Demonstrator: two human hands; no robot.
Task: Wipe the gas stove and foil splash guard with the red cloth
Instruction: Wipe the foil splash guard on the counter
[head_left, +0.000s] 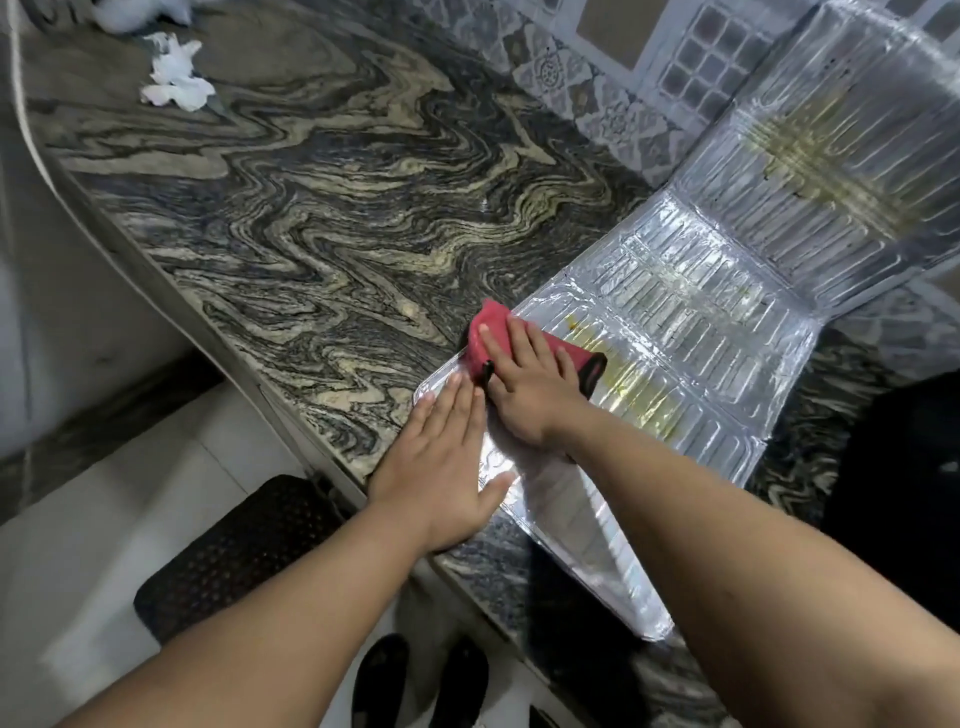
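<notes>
The foil splash guard (691, 332) lies unfolded on the marbled counter, its far panels leaning up against the tiled wall. Yellowish grease stains mark its middle and upper panels. My right hand (530, 384) presses flat on the red cloth (491, 322) at the guard's near-left panel. My left hand (441, 462) lies flat, fingers together, on the guard's left corner and the counter edge, holding the foil down. A dark shape at the right edge (893, 467) may be the gas stove; I cannot tell.
The marbled stone counter (322, 197) stretches to the left and back. Crumpled white tissue (176, 78) lies at its far left. Below the counter edge are a dark perforated mat (239, 551) on the tiled floor and black slippers (421, 680).
</notes>
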